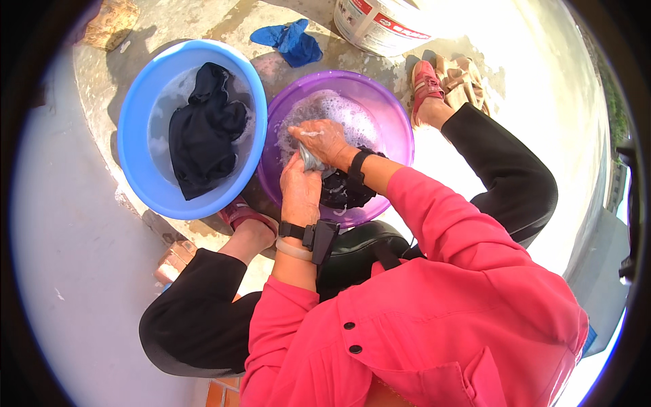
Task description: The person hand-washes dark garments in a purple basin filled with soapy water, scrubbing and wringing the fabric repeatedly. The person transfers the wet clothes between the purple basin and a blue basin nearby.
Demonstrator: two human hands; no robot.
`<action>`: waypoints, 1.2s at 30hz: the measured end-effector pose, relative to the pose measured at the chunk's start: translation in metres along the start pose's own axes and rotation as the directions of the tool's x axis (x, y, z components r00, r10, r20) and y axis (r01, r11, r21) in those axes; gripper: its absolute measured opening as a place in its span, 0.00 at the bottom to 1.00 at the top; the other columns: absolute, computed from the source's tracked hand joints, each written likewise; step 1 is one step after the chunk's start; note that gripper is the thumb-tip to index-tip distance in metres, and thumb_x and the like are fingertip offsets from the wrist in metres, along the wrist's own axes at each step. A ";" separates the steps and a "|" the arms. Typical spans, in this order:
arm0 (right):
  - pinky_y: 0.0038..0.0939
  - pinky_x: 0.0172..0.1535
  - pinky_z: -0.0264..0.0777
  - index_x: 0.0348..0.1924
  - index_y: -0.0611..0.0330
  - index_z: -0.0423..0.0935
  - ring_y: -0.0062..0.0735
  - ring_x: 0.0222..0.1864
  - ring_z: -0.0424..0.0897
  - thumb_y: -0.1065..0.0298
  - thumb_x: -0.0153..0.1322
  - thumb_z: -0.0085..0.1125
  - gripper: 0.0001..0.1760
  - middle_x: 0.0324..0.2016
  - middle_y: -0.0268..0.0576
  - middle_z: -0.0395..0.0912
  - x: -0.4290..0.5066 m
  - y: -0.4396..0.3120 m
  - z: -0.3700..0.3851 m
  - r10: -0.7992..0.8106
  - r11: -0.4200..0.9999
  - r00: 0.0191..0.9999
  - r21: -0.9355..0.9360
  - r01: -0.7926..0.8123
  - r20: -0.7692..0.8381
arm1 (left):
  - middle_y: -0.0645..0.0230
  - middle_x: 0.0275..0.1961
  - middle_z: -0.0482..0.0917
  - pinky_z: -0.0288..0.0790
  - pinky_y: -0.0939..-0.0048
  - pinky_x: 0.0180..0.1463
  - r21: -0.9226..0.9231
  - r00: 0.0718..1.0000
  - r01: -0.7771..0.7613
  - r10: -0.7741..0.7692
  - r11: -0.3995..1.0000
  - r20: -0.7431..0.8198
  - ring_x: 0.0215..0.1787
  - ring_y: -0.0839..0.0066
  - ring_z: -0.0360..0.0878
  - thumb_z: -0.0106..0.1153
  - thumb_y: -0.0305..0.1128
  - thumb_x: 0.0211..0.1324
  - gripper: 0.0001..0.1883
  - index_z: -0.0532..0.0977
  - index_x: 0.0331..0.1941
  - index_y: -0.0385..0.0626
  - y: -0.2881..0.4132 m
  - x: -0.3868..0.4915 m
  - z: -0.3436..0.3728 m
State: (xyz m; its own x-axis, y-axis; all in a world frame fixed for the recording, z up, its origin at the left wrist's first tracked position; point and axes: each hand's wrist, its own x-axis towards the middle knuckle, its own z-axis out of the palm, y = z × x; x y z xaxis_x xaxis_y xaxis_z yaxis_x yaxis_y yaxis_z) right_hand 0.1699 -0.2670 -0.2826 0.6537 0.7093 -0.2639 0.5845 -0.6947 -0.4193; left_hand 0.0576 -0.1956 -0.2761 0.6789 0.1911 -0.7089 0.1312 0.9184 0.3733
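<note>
Both hands are over a purple plastic basin [402, 122] of sudsy water. My left hand [301, 189] is closed around the lower part of a wet grey cloth [310, 158]. From above and to the right, my right hand [323, 140] grips the same cloth, with white foam on its back. Black wet fabric [342, 192] lies in the basin beneath my right wrist. Touching the purple basin on its left is a blue plastic basin [133, 152], where a dark garment [203, 140] lies partly in cloudy water.
A blue cloth [292, 41] lies on the wet concrete [229, 23] beyond the basins. Behind on the right stands a white bucket [376, 30], with a beige cloth [463, 81] by my right shoe [426, 87]. Bricks [175, 259] are near my left leg; a pale wall rises at left.
</note>
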 end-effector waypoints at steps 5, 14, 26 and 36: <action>0.53 0.53 0.75 0.57 0.49 0.78 0.58 0.54 0.81 0.51 0.78 0.54 0.19 0.49 0.55 0.81 0.033 0.066 0.036 0.416 0.896 0.888 0.256 -0.362 -0.199 | 0.43 0.77 0.55 0.62 0.43 0.77 -0.036 0.983 -0.124 0.118 0.992 -0.143 0.76 0.42 0.62 0.56 0.27 0.72 0.40 0.44 0.79 0.35 0.018 0.006 -0.008; 0.50 0.49 0.75 0.53 0.54 0.79 0.55 0.50 0.83 0.64 0.73 0.60 0.16 0.44 0.53 0.84 0.008 0.021 0.049 -0.015 0.967 0.969 0.251 -0.049 0.248 | 0.51 0.70 0.64 0.68 0.32 0.69 -0.073 0.964 0.052 -0.069 0.996 -0.258 0.74 0.43 0.64 0.54 0.35 0.75 0.27 0.59 0.71 0.40 0.001 0.027 -0.063; 0.47 0.44 0.79 0.48 0.47 0.82 0.55 0.44 0.85 0.55 0.80 0.51 0.13 0.41 0.49 0.82 0.005 0.017 0.018 0.085 0.952 0.996 0.296 -0.082 0.001 | 0.46 0.65 0.73 0.69 0.51 0.75 -0.045 0.996 -0.060 0.063 0.997 0.063 0.70 0.53 0.73 0.53 0.29 0.74 0.19 0.68 0.62 0.30 0.002 0.005 -0.015; 0.55 0.59 0.68 0.61 0.50 0.74 0.52 0.54 0.82 0.65 0.72 0.62 0.24 0.50 0.53 0.82 0.016 0.059 0.066 0.132 0.991 0.988 -0.038 -0.129 0.083 | 0.44 0.74 0.55 0.61 0.29 0.74 -0.110 0.967 0.012 -0.040 0.994 -0.251 0.76 0.38 0.59 0.58 0.31 0.73 0.37 0.50 0.77 0.39 0.006 0.024 -0.048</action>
State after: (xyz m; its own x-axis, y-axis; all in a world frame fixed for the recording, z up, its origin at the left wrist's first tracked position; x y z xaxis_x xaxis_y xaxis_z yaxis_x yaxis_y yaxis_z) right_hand 0.1836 -0.2889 -0.3688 0.6829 0.6191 -0.3877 0.5134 -0.7843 -0.3481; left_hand 0.0398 -0.1693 -0.3197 0.4699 0.2353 -0.8508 0.0593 0.9532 0.2964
